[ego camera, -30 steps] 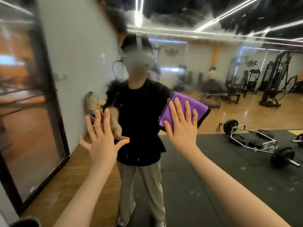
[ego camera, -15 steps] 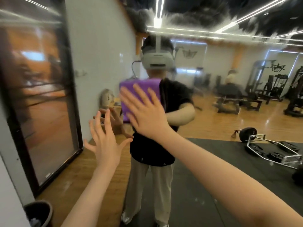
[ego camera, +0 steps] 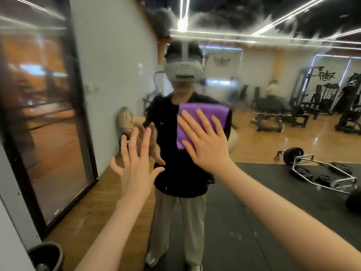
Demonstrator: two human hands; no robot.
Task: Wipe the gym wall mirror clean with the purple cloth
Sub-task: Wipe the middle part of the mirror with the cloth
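The right hand (ego camera: 207, 145) presses the folded purple cloth (ego camera: 203, 118) flat against the wall mirror (ego camera: 273, 133), fingers straight and spread, pointing toward eleven o'clock. At its eight o'clock, the left hand (ego camera: 136, 169) is raised with fingers spread and straight, near the glass.

Dark round plastic bin (ego camera: 46, 256) bottom left, on wooden plank floor (ego camera: 93, 208). Black-framed glass door (ego camera: 39, 114) set in grey wall (ego camera: 113, 65) at left. Reflected: black rubber floor mat (ego camera: 244, 222), chrome trap bar with black plates (ego camera: 322, 173), black weight machines (ego camera: 322, 94) at rear.
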